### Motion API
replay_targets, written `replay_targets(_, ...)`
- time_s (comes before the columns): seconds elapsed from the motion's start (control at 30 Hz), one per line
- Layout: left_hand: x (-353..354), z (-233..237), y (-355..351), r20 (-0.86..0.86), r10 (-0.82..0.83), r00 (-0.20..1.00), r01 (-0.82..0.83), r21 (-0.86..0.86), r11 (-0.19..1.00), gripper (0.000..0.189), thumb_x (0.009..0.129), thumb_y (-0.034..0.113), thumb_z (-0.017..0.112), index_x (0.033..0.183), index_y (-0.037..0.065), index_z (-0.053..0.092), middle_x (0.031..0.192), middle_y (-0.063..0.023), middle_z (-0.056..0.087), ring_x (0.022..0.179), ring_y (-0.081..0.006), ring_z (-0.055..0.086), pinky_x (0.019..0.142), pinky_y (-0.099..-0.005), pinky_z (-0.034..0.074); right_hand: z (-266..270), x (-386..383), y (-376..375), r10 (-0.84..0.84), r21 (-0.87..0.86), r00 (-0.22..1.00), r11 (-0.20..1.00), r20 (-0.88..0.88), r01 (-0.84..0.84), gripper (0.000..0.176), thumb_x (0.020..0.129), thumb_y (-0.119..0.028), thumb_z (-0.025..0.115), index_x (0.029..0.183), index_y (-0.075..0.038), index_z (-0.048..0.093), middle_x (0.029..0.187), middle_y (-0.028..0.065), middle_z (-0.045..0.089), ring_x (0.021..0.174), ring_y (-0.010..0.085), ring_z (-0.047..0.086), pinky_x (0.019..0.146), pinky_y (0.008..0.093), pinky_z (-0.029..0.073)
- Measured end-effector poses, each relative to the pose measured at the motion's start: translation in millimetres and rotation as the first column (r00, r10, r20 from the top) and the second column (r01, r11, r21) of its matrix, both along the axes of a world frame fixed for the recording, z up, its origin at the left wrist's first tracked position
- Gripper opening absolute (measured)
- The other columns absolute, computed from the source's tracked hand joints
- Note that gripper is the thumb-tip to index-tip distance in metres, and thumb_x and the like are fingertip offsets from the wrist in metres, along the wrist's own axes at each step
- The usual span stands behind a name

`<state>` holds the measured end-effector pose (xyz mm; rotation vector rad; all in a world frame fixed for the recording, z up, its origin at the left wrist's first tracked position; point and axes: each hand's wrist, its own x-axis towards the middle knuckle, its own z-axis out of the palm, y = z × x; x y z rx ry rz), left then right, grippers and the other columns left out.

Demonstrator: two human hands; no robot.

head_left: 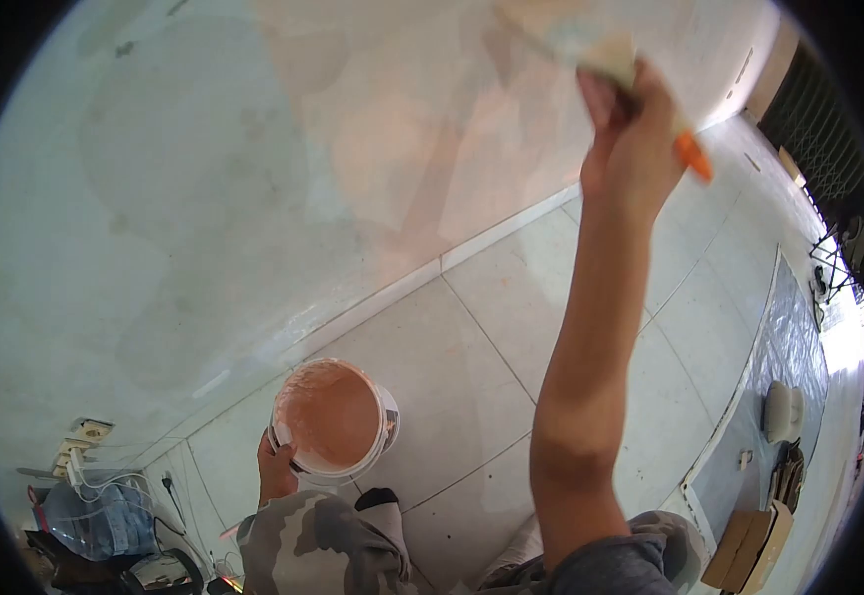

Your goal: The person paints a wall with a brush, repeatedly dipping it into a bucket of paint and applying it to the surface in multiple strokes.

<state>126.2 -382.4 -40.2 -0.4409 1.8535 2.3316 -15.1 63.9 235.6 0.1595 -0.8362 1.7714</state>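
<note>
My right hand is raised at the upper right, closed around a wide brush with an orange handle end sticking out below the hand. The brush head is against or very near the wall, blurred by motion. Peach-coloured patches show on the wall around it. At the lower left, my left hand grips the rim of a white bucket with peach-coloured paint inside.
Pale floor tiles meet the wall at a white skirting. A socket with plugs and a large clear bottle are at the lower left. Plastic sheeting and a cardboard box lie at the right.
</note>
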Motion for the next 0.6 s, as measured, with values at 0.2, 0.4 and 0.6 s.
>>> replay_targets(0.2, 1, -5, -7, 0.009, -0.014, 1.0, 0.013, 0.061, 0.998, 0.046, 0.078, -0.004, 0.048, 0.123, -0.002, 0.05, 0.109, -0.0094, 0.061, 0.098, -0.019, 0.059, 0.088, -0.0331, 0.047, -123, 7, -41, 0.068, -0.261, 0.881, 0.963, 0.467, 0.064, 0.022, 0.088, -0.011, 0.054, 0.098, 0.008, 0.06, 0.096, 0.0138, 0.062, 0.085, 0.0209, 0.065, 0.077, 0.034, 0.058)
replay_targets(0.4, -3, -10, -11, 0.027, -0.058, 0.998, 0.059, -0.054, 0.997, 0.041, 0.079, -0.002, 0.049, 0.121, -0.003, 0.051, 0.105, -0.009, 0.061, 0.089, -0.0181, 0.06, 0.08, -0.032, 0.051, -74, -21, -62, 0.148, -0.195, 0.884, 0.978, 0.444, -0.066, 0.023, 0.088, -0.01, 0.056, 0.1, 0.009, 0.059, 0.096, 0.0147, 0.062, 0.084, 0.0195, 0.064, 0.075, 0.0341, 0.059)
replay_targets(0.6, -2, -10, -11, 0.044, -0.025, 0.999, 0.027, -0.036, 0.999, 0.042, 0.077, 0.0, 0.049, 0.119, -0.003, 0.051, 0.103, -0.0096, 0.06, 0.087, -0.0184, 0.06, 0.078, -0.0311, 0.051, 65, -7, -38, 0.093, 0.001, 0.996, 0.996, 0.009, -0.093, 0.027, 0.089, -0.009, 0.054, 0.102, 0.014, 0.056, 0.097, 0.0167, 0.061, 0.08, 0.0218, 0.065, 0.076, 0.0304, 0.058)
